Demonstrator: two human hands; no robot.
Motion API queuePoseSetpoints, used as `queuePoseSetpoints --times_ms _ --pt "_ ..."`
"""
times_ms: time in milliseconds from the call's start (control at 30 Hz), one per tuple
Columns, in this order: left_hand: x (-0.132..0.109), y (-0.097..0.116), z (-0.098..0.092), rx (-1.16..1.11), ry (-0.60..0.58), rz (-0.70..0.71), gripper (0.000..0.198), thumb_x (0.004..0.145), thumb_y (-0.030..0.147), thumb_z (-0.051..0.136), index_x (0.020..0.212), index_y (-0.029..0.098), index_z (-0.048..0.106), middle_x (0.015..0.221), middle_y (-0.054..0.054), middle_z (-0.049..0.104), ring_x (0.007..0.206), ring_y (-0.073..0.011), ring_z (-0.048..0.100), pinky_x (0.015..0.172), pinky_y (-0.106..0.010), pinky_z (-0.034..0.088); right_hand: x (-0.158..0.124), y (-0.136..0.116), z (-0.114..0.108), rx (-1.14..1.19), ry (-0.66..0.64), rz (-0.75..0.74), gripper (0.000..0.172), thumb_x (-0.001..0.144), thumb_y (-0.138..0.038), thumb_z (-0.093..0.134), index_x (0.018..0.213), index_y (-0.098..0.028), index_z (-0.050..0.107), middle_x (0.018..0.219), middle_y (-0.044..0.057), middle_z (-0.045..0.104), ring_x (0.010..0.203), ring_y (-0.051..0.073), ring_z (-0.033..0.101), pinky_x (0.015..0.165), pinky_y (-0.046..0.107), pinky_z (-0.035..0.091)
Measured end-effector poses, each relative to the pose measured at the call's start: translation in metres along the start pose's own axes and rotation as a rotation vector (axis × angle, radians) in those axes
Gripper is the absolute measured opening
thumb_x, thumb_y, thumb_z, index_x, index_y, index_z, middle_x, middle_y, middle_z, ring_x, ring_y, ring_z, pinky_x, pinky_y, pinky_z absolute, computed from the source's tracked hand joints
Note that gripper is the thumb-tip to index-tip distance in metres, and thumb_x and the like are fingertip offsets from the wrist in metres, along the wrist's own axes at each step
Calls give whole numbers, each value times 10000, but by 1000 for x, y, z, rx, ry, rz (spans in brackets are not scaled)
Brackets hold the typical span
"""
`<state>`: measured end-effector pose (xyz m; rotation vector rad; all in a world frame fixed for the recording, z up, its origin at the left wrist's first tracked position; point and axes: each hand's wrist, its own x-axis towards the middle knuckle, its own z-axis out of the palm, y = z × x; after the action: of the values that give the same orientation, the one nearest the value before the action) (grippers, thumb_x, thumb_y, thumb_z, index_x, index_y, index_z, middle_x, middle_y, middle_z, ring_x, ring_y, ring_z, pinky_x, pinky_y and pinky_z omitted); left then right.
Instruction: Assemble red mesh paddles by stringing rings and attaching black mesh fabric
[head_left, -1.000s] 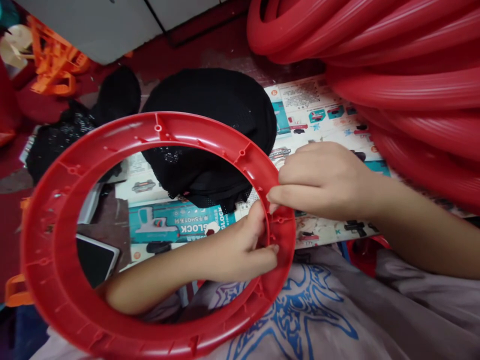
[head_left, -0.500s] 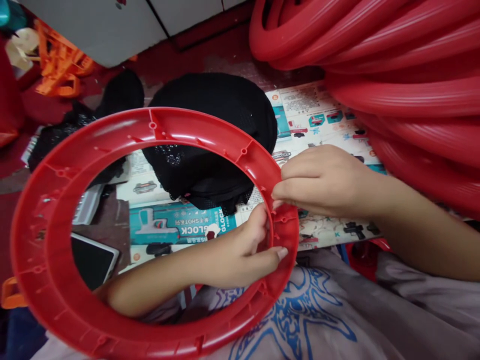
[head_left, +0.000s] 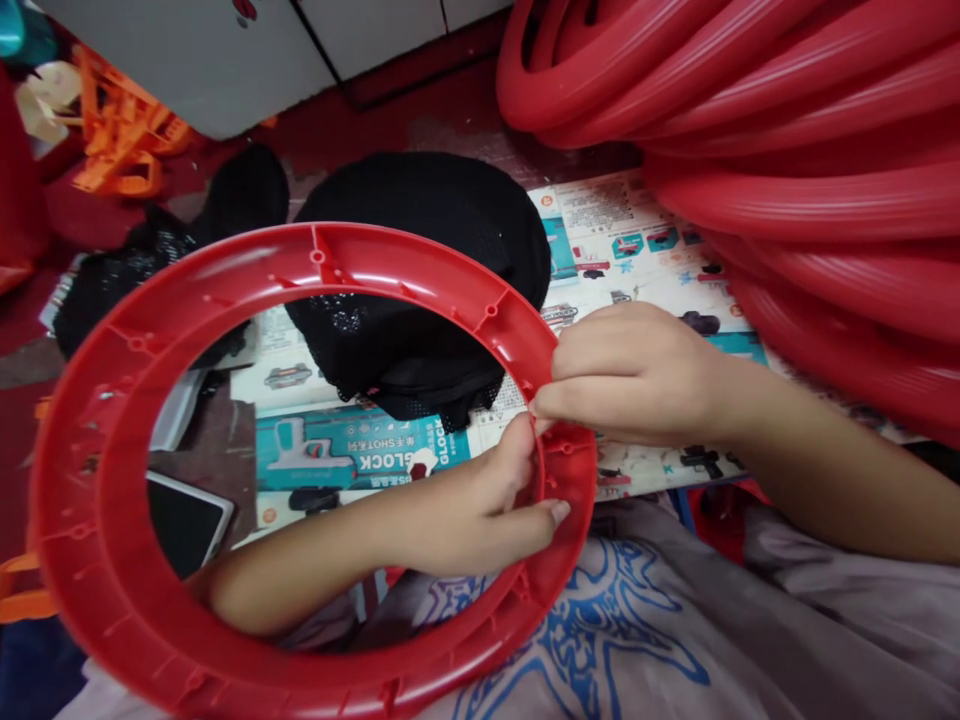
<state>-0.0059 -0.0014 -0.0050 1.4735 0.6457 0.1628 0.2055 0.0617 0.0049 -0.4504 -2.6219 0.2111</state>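
Note:
A large red plastic ring [head_left: 292, 255], hollow on the side facing me and fitted with small ribs and posts, rests tilted over my lap. My left forearm passes through its opening, and my left hand [head_left: 499, 500] grips the right part of the ring, thumb on the hollow face and fingers curled behind the inner edge. My right hand [head_left: 622, 375] is closed in a pinch at the inner rim, just above the left thumb. Whatever lies between its fingertips is hidden.
Several red rings [head_left: 825, 200] are stacked at the right. Ahead, a black cloth-like item [head_left: 427, 230] lies on printed cardboard [head_left: 600, 215]. Orange plastic parts [head_left: 127, 125] sit at the upper left below a pale cabinet [head_left: 225, 60]. A dark-screened tablet-like device [head_left: 187, 525] shows through the ring.
My right hand has shifted slightly left, its fingertips now at the ring's inner rim. The ring's left side has moved slightly right. My left hand keeps its grip.

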Motion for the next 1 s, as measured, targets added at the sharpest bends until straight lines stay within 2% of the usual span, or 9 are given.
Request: queuePoseSetpoints --times_ms 67,167,333,500,667,733,833,933,1000 --pt "0 0 0 9 -1 21 573 915 218 484 1405 196 188 1086 -83 535 1093 -243 538 954 -403 501 1 0 1 -2 24 13 306 965 -168 401 804 -180 661 701 -21 574 622 85 445 573 256 276" --pt "0 -1 1 -18 -25 21 619 927 221 460 1432 211 103 1082 -76 535 1011 -216 564 903 -382 523 2 -1 -3 -1 -15 19 326 965 -163 399 790 -180 673 710 -20 599 631 87 463 571 260 270" --pt "-1 -3 1 -35 -66 -16 608 921 208 482 1426 200 145 1001 -58 552 879 -189 577 788 -331 556 2 2 -11 27 -168 61 360 977 -215 385 773 -197 682 684 -22 558 622 91 435 568 269 248" --pt "-2 -3 1 -32 -49 1 641 912 201 497 1444 217 141 993 -52 560 853 -181 581 778 -326 568 2 3 -12 6 -216 29 394 985 -235 358 732 -186 657 661 -11 506 606 97 396 571 283 235" --pt "-2 -4 2 -49 -59 -29 682 890 191 525 1458 194 147 1042 -80 584 882 -197 601 822 -354 561 3 0 -12 13 -192 23 340 948 -240 438 671 -190 628 614 -17 444 572 100 348 546 289 201" --pt "-1 -4 4 -93 -26 -50 674 886 196 529 1450 195 161 1112 -100 576 966 -216 600 893 -390 535 2 -1 -12 19 -180 38 327 947 -239 439 680 -187 620 631 -16 463 579 101 355 541 287 202" --pt "2 1 7 -328 41 -67 632 861 218 567 1401 219 238 1167 -103 567 1086 -235 584 922 -393 516 1 -2 -11 30 -192 57 326 963 -250 415 715 -180 613 664 -13 504 599 101 383 544 277 218" --pt "8 8 11 -598 162 -77 466 844 247 614 1246 221 381 1095 -62 598 1023 -189 610 881 -323 516 2 -3 -7 40 -211 71 313 959 -238 415 718 -171 604 689 -8 551 599 100 410 544 274 227" --pt "13 8 14 -677 279 -74 352 872 257 599 1164 231 404 1022 -27 609 904 -144 623 792 -272 522 3 -4 -5 44 -230 68 311 957 -232 412 720 -167 602 687 -3 571 582 103 419 536 277 222"
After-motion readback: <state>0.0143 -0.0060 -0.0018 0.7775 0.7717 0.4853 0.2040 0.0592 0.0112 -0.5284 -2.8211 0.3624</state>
